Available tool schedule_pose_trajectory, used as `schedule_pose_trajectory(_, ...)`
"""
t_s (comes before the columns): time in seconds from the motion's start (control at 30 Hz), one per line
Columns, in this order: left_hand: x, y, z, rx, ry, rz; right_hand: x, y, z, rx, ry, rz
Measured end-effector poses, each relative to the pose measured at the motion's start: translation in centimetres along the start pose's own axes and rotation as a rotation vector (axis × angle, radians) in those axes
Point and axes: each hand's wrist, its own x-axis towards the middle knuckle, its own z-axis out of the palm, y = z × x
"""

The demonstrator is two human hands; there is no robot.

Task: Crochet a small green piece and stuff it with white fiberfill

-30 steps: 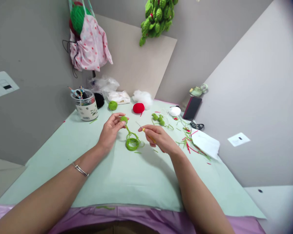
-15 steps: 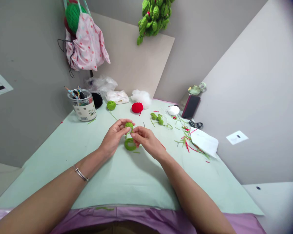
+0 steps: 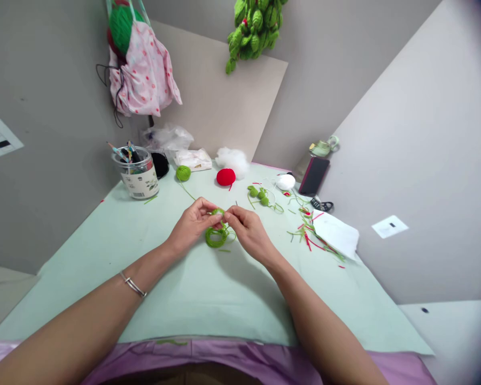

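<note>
My left hand (image 3: 194,224) is closed on a small green crochet piece (image 3: 217,212), held just above the table between thumb and fingers. A pale patch shows on the piece by the thumb. The fingertips of my right hand (image 3: 246,230) are pinched together at the piece's right edge; what lies between them is too small to make out. Right below the hands, a coil of green yarn (image 3: 215,238) lies on the table, with loose strands looping to its right. A short green yarn scrap (image 3: 224,251) lies in front of the coil.
Behind my hands are a green yarn ball (image 3: 183,173), a red yarn ball (image 3: 226,177), white stuffing (image 3: 233,160) and small green crochet pieces (image 3: 263,199). A jar of pens (image 3: 140,182) stands left. Yarn scraps (image 3: 308,238), white paper (image 3: 336,235) and a phone (image 3: 315,176) are right.
The crochet piece has shifted slightly right and down with my left hand. My right hand has moved right, off the yarn coil, which shows more fully with loose strands beside it.
</note>
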Motion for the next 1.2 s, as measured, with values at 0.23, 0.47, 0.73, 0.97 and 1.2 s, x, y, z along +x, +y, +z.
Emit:
schedule_pose_trajectory(0.23, 0.2, -0.8, 0.2, 0.053, 0.098, 0.021, -0.5, -1.1, 0.6, -0.039, -0.091, -0.020)
schedule_pose_trajectory(0.47, 0.2, -0.4, 0.1, -0.044, -0.011, -0.057, -0.3, -0.7, 1.0, -0.170, -0.026, -0.037)
schedule_pose_trajectory(0.73, -0.2, 0.0, 0.3, -0.144, -0.095, -0.104, 0.0, 0.6, 0.8, -0.127, 0.046, 0.025)
schedule_pose_trajectory(0.97, -0.1, 0.0, 0.0, -0.093, -0.109, -0.086, 0.2, 1.0, 0.4, -0.032, 0.002, 0.058)
schedule_pose_trajectory(1.2, 0.2, -1.4, 0.0, 0.021, -0.057, -0.054, -0.2, -0.2, 0.3, -0.056, -0.120, -0.007)
